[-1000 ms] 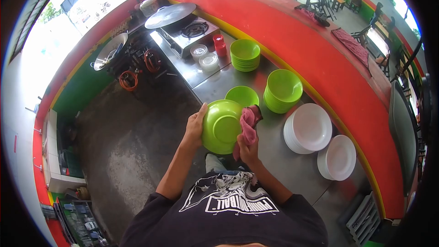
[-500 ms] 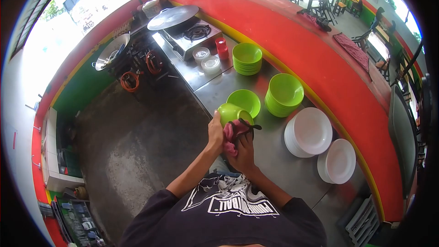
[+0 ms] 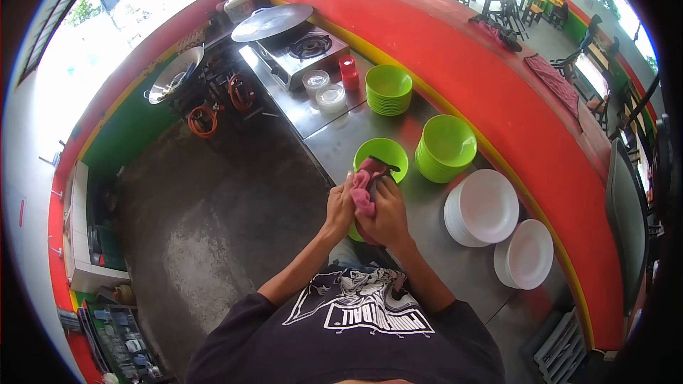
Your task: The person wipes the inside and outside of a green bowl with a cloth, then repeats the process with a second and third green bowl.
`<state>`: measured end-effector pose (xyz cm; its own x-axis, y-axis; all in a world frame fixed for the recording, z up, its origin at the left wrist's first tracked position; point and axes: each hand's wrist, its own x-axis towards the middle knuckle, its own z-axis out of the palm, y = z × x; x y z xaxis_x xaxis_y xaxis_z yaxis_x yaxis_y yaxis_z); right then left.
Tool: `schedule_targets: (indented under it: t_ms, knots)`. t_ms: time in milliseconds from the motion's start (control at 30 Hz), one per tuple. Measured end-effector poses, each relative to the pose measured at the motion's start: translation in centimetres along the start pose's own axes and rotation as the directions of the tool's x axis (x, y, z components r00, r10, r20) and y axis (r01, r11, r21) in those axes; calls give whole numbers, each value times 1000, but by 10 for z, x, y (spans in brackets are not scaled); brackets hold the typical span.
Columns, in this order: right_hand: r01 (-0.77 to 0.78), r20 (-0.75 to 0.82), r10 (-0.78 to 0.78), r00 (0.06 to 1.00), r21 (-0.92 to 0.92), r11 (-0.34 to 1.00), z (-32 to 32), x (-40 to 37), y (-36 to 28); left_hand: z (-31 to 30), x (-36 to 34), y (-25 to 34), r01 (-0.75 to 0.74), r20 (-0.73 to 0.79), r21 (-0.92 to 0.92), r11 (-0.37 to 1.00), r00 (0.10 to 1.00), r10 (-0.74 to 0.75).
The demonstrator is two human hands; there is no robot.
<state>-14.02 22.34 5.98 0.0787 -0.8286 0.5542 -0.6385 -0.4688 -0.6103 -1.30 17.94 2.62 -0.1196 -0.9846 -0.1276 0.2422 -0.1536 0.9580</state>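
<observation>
A green bowl (image 3: 354, 232) is mostly hidden beneath my two hands, in front of my shirt. Fingers wrapped at its left side, my left hand (image 3: 340, 208) grips this bowl. My right hand (image 3: 386, 215) is closed on a pink cloth (image 3: 362, 192) with a dark edge, pressed against the bowl. Just beyond the hands, another green bowl (image 3: 390, 151) rests on the steel counter (image 3: 334, 135). Two stacks of green bowls stand farther off, one at the back (image 3: 388, 84) and one to the right (image 3: 446, 144).
Stacked white plates (image 3: 486, 206) and a smaller white stack (image 3: 525, 256) stand on the right of the counter. Clear containers (image 3: 330, 98), a red container (image 3: 348, 75) and a gas stove (image 3: 299, 50) are at the back. A red wall (image 3: 427, 50) borders the counter.
The held bowl has turned and come nearer my body, now mostly covered by my hands. The cloth and my right hand have shifted slightly up.
</observation>
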Motion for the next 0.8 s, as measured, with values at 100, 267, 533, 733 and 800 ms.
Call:
schedule_targets:
  t_ms: [100,267,533,733,800]
  knots:
    - [168,-60,-170,984,-33,985,11,-17,-4,-1,5,15,57,-31,-173,983,998,-63]
    - [151,-152,-141,978,53,987,21,-51,18,5,17,26,82,-229,-234,969,964,-137]
    - [29,-439,530,725,789,614,47,-39,59,-2,19,26,85,-75,-142,986,993,-96]
    - [-207,-49,820,571,957,201,26,-21,76,-35,17,11,-115,90,151,982,991,102]
    - [-145,-95,788,608,963,228,27,-22,84,-48,21,-2,-105,96,218,970,992,86]
